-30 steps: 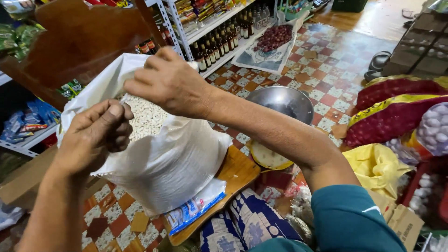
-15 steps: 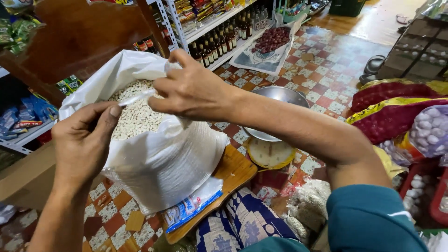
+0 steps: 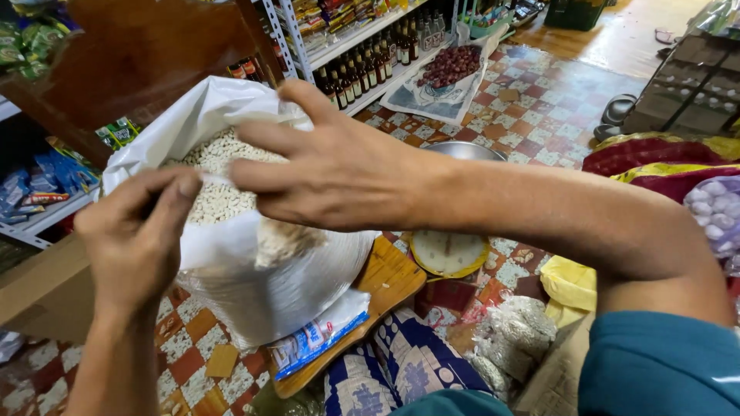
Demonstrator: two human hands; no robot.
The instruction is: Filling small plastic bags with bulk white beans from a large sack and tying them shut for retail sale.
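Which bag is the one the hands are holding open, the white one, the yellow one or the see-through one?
The big white sack full of pale beans. Both hands pinch its rim; the yellow bag and the clear bag lie untouched on the floor.

Soft, even indoor light fills the scene, brightest on the wooden floor [image 3: 617,38] at top right. The wide lens bends the edges. Nearby hands look slightly soft.
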